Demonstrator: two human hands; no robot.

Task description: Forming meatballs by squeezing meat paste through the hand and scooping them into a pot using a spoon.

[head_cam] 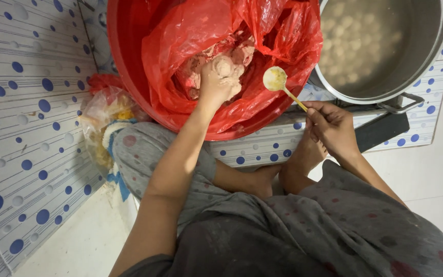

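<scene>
Here, near to far.

Lap: grey spotted cloth over your knees and bare feet, soft and creased. A drip from above would land on it.

Right hand point(334, 125): fingers pressed together, pinching the thin yellow handle of the spoon point(275, 79). Its round bowl looks smeared with pale paste and hangs over the basin's rim. Tilt it and whatever is on it could fall onto the mat or your feet, short of the pot.

Left hand point(220, 77): closed in a fist around a lump of paste point(225, 65) that bulges out at the top; the hand is coated to the wrist. Paste looks wet, sticky, pinkish-beige. Squeeze too hard and the lump may come out misshapen or drop back into the mass.

Basin point(129, 77): round, red, smooth plastic, lined with a thin crinkled red bag point(283, 36) holding the bulk of the paste. The loose bag could catch on your wrist and drag.

Bundle point(101, 123): clear crumpled plastic with yellowish contents, left of your knee, just beside the basin.

Mat point(21, 128): white sheet with blue dots, ribbed.

Pot point(426, 46): round steel, side handle, cloudy water with many pale balls under the surface. If the water is hot, a ball dropped from height could splash your right hand.
</scene>
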